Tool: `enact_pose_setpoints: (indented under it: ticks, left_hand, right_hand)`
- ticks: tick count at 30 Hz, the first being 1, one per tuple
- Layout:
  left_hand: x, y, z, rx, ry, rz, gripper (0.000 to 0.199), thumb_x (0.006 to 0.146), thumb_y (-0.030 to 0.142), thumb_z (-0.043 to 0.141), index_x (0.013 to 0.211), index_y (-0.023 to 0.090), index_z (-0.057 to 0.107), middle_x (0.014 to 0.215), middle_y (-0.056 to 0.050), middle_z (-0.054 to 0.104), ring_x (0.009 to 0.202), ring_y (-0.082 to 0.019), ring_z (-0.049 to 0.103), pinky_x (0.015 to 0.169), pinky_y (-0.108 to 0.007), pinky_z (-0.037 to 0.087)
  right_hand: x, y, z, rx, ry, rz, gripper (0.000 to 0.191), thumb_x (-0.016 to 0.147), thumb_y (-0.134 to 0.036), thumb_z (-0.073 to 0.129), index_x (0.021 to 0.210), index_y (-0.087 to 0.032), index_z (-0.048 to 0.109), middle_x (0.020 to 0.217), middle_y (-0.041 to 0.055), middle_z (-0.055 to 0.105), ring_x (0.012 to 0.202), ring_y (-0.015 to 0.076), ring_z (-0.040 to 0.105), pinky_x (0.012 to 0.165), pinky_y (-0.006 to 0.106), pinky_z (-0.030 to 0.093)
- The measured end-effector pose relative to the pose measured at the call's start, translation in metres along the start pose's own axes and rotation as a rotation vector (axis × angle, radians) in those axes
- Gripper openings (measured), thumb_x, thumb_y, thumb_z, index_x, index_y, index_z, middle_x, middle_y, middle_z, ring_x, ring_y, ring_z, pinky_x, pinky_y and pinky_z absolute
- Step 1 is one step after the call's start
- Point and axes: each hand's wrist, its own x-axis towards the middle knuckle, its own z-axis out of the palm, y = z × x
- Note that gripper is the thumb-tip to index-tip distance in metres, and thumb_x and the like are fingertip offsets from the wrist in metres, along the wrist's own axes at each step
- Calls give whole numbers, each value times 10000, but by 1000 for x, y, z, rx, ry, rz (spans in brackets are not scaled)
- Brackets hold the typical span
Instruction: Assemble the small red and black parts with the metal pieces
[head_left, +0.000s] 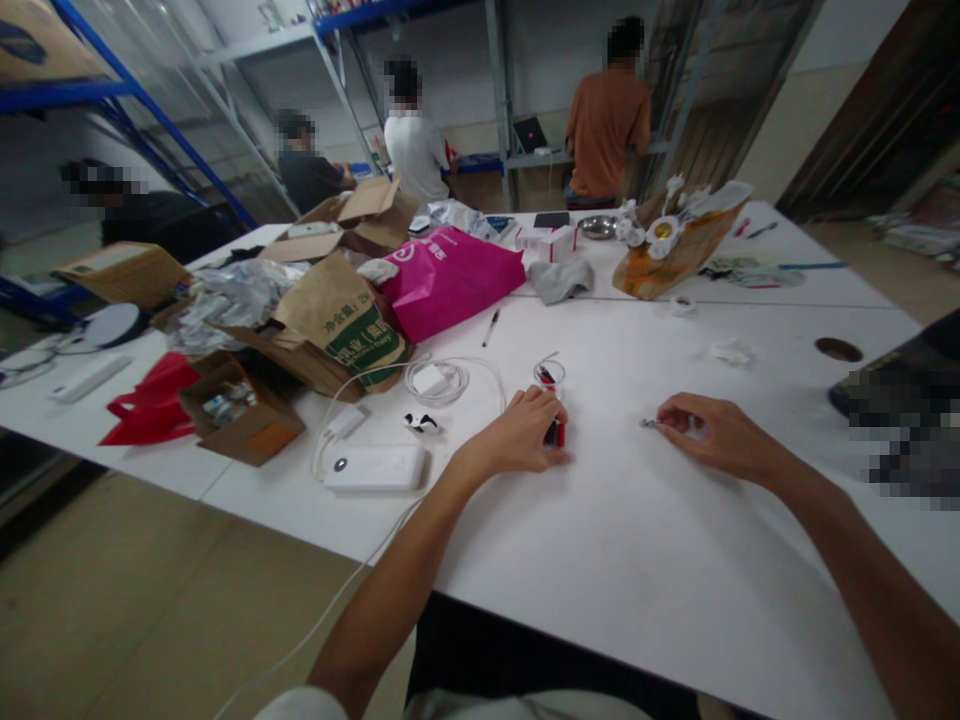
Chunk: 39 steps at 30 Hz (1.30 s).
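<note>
My left hand [531,432] is curled over a small red and black object [555,434] on the white table [615,560], its fingers closed around it. Much of that object is hidden under the palm, so its kind is unclear. Just beyond those fingers a thin looped wire [549,372] sticks up beside dark and red parts. Farther right, my right hand [701,428] pinches a small silvery metal piece [649,424] between thumb and fingertips, close above the tabletop. That piece is too small to name. A gap of bare table separates the two hands.
Left of my hands lie a white power bank-like box [379,468], a coiled white cable [437,382] and a pen [491,328]. Behind are a magenta bag [450,275], a brown paper bag [341,315] and cardboard boxes. A round hole [838,349] pierces the table at right. Several people sit beyond.
</note>
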Motion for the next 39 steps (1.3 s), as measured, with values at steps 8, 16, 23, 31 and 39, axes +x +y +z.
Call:
enact_pose_setpoints:
  ticks: [8, 16, 23, 31, 39]
  left_hand:
    - [-1, -1, -1, 27, 18, 4, 421, 906, 458, 860, 1154, 200, 639, 1259, -133, 686, 1216, -338, 591, 1125, -503, 461]
    - [-2, -1, -4, 23, 3, 6, 468, 894, 476, 866, 1203, 201, 647, 1300, -143, 689, 1248, -350, 608, 1134, -505, 460]
    - [-2, -2, -4, 25, -7, 13, 443, 902, 461, 856, 1195, 189, 666, 1293, -145, 702, 1237, -346, 625, 1113, -496, 475]
    - [-2, -2, -5, 16, -18, 4, 439, 896, 435, 861, 1201, 193, 661, 1293, -139, 704, 1221, -343, 632, 1112, -498, 472]
    - [-2, -4, -6, 9, -30, -2, 388, 905, 409, 837, 1174, 193, 659, 1292, -145, 700, 1203, -343, 635, 1093, -499, 480]
  right_hand:
    - [0, -2, -1, 4, 4, -2, 188, 968, -421, 653, 967, -257, 744, 882, 64, 783, 774, 244, 713, 746, 390, 572]
    - [0, -1, 0, 14, 3, 5, 187, 952, -427, 667, 964, -257, 745, 878, 60, 774, 771, 241, 711, 744, 386, 567]
    - [0, 0, -1, 5, -4, -9, 169, 958, -405, 667, 968, -255, 745, 865, 55, 768, 767, 239, 710, 741, 382, 565]
    - [0, 0, 0, 25, 4, -9, 164, 960, -411, 670, 967, -264, 742, 881, 53, 771, 779, 246, 715, 754, 396, 568]
    - [-1, -1, 0, 17, 1, 3, 180, 957, -424, 668, 975, -261, 742, 888, 64, 781, 790, 250, 715, 760, 396, 569]
